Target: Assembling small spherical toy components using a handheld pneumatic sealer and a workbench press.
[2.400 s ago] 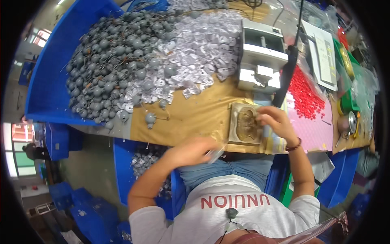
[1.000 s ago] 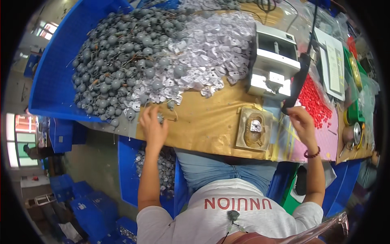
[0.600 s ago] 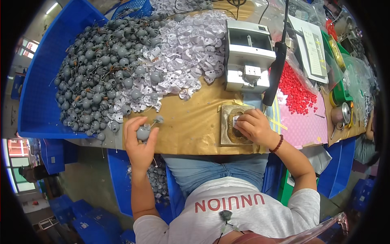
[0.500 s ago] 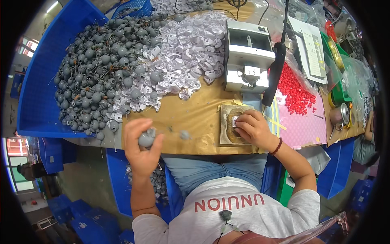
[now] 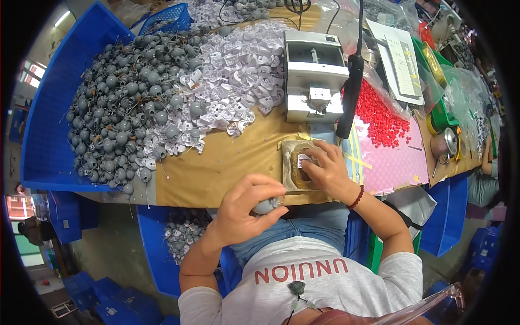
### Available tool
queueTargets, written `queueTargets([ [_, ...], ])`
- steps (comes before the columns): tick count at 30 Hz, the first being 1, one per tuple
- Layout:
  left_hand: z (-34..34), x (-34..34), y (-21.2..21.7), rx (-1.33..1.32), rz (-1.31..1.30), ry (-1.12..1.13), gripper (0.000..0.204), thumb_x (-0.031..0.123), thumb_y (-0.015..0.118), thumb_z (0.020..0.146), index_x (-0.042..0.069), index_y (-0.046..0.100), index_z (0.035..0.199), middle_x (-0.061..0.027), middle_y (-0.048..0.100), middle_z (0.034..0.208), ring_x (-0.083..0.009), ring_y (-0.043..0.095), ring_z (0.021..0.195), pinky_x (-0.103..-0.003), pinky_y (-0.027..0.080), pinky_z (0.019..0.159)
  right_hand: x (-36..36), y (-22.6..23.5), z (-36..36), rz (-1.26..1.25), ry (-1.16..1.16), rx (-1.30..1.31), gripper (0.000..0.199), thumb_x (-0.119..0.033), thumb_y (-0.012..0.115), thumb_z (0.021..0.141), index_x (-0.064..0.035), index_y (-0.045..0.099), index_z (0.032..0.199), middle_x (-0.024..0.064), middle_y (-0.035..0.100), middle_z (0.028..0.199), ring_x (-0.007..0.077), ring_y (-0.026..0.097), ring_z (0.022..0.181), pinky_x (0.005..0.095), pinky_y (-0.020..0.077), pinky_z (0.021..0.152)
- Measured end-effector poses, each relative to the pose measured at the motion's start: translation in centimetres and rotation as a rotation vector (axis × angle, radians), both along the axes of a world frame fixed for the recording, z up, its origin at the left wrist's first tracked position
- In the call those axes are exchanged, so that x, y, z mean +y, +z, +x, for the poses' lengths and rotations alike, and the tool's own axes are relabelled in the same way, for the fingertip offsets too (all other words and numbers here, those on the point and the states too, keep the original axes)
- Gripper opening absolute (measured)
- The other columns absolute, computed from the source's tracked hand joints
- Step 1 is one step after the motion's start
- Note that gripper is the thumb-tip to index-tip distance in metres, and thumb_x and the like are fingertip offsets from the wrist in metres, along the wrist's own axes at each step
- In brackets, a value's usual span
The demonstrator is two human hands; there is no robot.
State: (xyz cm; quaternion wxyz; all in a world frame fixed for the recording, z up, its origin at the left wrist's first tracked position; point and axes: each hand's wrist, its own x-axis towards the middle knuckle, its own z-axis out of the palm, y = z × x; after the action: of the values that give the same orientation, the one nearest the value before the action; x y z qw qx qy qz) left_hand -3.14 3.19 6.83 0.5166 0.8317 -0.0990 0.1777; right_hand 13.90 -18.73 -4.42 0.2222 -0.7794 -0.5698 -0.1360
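Note:
My left hand (image 5: 237, 210) is closed around a grey ball-shaped plastic part (image 5: 264, 206), just off the table's front edge. The part's open end faces right, towards a square fixture block (image 5: 288, 181) with a worn, brownish oval in its middle. On that oval lies a small white plastic part (image 5: 303, 158) with dark marks. My right hand (image 5: 329, 172) bends over the block, its thumb and fingertips on the white part; the fingers partly hide it. A dark red bead bracelet (image 5: 357, 196) circles the right wrist.
Heaped grey ball-shaped parts (image 5: 116, 108) fill the left, beside a blue bin (image 5: 46, 119). White plastic pieces (image 5: 244, 65) lie behind. A white and grey machine (image 5: 314, 70) stands behind the block, a black handheld tool (image 5: 352, 92) hanging beside it. Red pieces (image 5: 379, 116) lie right.
My left hand has come rightwards and towards me with the grey part, nearer the block. My right hand stays at the block, its fingers slightly shifted. The whole view has slid a little left.

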Motion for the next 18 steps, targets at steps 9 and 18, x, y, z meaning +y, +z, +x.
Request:
queueTargets([
  [9, 0.0, -2.7, -1.4, 0.156, -0.026, -0.223, 0.041, 0.005, 0.084, 0.08, 0.005, 0.07, 0.118, -0.0124, 0.066, 0.111, -0.0257, 0.069, 0.099, -0.034, 0.056, 0.084, 0.0, -1.6, 1.1, 0.114, 0.033, 0.248, 0.019, -0.013, 0.081, 0.078, -0.0092, 0.069, 0.092, 0.007, 0.064, 0.106, 0.0325, 0.059, 0.114, 0.0462, 0.0462, 0.093],
  [18, 0.0, -4.3, -2.4, 0.187, 0.035, -0.326, 0.04, 0.008, 0.083, 0.081, 0.005, 0.07, 0.119, -0.0109, 0.066, 0.111, -0.0259, 0.067, 0.1, -0.036, 0.057, 0.084, 0.4, -0.4, 0.4, 0.149, 0.013, 0.112, 0.024, -0.011, 0.083, 0.076, -0.0103, 0.07, 0.096, 0.0081, 0.063, 0.11, 0.033, 0.059, 0.112, 0.0453, 0.0484, 0.091],
])
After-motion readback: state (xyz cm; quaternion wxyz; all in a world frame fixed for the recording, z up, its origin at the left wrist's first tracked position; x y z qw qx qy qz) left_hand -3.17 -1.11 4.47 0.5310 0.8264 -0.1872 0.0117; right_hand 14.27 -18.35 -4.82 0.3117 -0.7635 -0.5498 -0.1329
